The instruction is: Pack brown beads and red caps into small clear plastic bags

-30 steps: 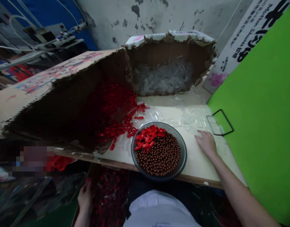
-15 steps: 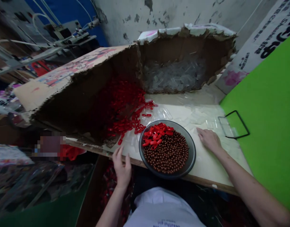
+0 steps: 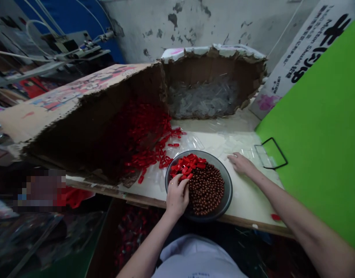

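Observation:
A dark grey bowl [image 3: 230, 193] holds brown beads [image 3: 208, 189] and a heap of red plastic pieces [image 3: 191, 162] with openings through them. My left hand [image 3: 177, 196] reaches over the bowl's left side, its thumb and fingers curled together on the red pieces at the heap's near edge. To the right of the bowl, my right hand [image 3: 242, 164] rests on the tabletop with fingers drawn together. Its fingertips are beside flat clear plastic pieces [image 3: 247, 148]; whatever is between them is too small to make out.
A cut-open cardboard box [image 3: 58, 100] on the left spills red pieces [image 3: 145, 131]. Behind, a second open box [image 3: 215, 63] holds clear plastic pieces [image 3: 203, 96]. A green panel [image 3: 319, 127] and a black wire frame [image 3: 281, 154] stand at the right of the table [image 3: 244, 208].
My left hand has moved from the table edge, where it was open, right into the bowl onto the red pieces. My right hand stays by the clear pieces. The view has shifted slightly.

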`<move>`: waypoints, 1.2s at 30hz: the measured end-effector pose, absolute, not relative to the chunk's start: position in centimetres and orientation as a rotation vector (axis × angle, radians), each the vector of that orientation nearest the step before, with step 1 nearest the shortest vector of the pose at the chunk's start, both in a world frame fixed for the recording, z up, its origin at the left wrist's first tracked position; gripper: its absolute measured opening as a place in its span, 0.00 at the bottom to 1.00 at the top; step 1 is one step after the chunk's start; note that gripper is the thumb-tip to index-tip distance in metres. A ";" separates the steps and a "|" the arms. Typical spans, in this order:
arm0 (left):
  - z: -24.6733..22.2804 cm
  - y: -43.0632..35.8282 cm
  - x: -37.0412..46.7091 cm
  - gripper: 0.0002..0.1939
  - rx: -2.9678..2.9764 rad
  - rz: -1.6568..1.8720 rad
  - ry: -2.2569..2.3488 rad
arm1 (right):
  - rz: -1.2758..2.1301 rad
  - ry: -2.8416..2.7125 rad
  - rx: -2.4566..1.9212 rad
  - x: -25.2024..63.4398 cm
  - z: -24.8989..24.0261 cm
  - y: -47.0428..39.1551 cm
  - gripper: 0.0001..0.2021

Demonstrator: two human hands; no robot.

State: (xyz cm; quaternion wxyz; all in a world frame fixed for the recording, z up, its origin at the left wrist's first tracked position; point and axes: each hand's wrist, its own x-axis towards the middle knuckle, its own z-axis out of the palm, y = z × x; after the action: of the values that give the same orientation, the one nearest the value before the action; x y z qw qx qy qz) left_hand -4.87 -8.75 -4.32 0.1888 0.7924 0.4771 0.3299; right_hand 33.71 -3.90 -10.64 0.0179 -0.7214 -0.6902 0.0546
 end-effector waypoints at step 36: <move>-3.5 -9.1 -5.0 0.15 2.141 0.834 1.353 | -0.265 -3.007 -1.164 16.7 -5.9 -7.2 0.10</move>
State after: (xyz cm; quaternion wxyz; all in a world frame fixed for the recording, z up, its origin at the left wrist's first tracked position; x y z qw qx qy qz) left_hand -4.96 -9.12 -3.52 0.2355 0.7803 0.4932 0.3041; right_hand 16.68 -7.16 -5.86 -0.0469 -0.3593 -0.9285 -0.0817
